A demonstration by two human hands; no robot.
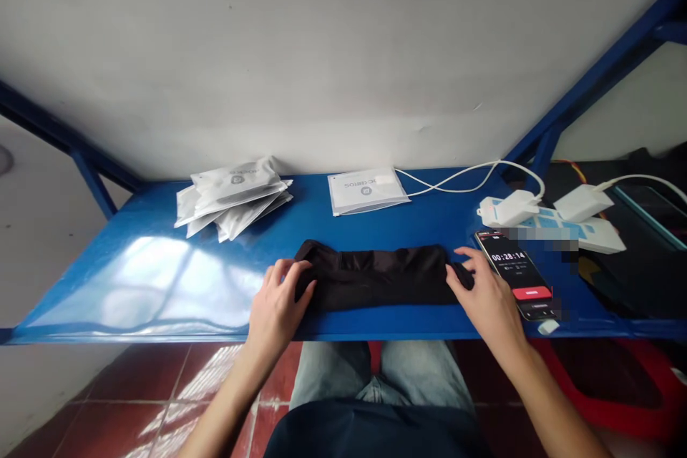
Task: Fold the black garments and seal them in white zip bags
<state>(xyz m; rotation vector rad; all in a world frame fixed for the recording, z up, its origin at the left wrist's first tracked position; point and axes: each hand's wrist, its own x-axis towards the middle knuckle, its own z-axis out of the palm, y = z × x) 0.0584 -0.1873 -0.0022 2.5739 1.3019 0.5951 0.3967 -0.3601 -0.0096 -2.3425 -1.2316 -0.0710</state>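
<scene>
A person's hands meet a flat-laid black cloth at the near edge of a blue table. From the left hand, the fabric stretches toward 3 o'clock; that hand's bent fingers rest on one end, thumb slightly apart. From the right hand, it runs toward 9 o'clock, the opposite end beneath narrowly spaced thumb and forefinger. Whether either hand grips cannot be told. Stacked white zip pouches sit at the left hand's 11 o'clock; a phone showing 00:28:14 lies at the right's 2 o'clock.
</scene>
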